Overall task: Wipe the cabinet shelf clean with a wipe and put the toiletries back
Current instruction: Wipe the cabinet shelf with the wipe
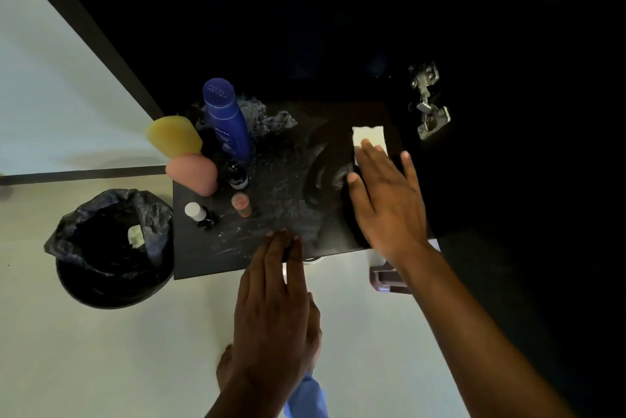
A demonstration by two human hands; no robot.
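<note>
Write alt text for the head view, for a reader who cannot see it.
The right hand presses a white wipe flat on a dark cabinet shelf while the left hand rests fingertips on its front edge. Toiletries, including a blue bottle, stand at the shelf's left; a lined bin sits on the floor.

shelf point(332, 238): dark, flat, dusty white specks at centre, smeared arcs toward 3 o'clock
wipe point(367, 138): white, flat on shelf at 2 o'clock, near edge under fingers
toiletries: blue bottle point(225, 119), yellow sponge point(174, 136), pink sponge point(193, 173), small bottles, clustered at 9 o'clock
</note>
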